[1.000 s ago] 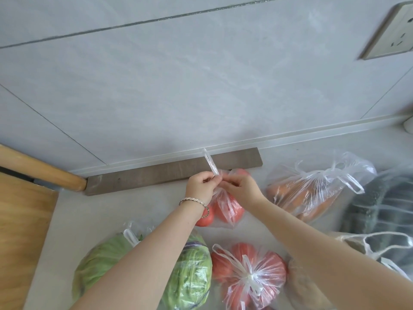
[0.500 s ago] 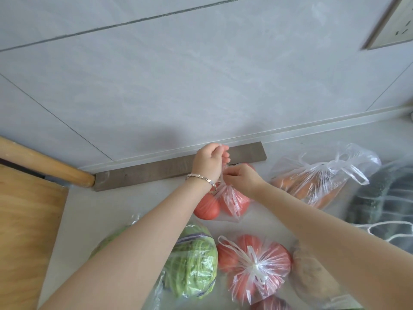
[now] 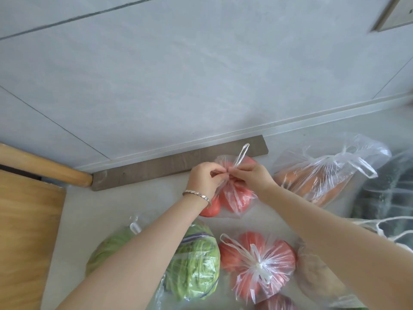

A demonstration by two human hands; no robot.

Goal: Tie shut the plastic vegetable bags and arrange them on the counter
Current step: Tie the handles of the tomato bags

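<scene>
head view, looking down, near counter (image 3: 93, 211)

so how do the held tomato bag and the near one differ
The held tomato bag has handles pinched by the left hand and right hand; the near tomato bag is knotted, untouched. The held bag sits behind the near bag. Both: clear plastic, red tomatoes.

Left arm: bare forearm, entering my view at 7 o'clock and reaching toward 1 o'clock, with a silver metal link bracelet (image 3: 196, 195) at the wrist.
Left hand (image 3: 204, 176): back up, fingers curled, fingertips pinching the neck of the clear plastic bag (image 3: 237, 199).
Right arm: bare forearm, entering at 4 o'clock and reaching toward 10 o'clock.
Right hand (image 3: 253, 175): fingers curled, pinching the same neck.
I log both sets of fingertips meeting.
</scene>
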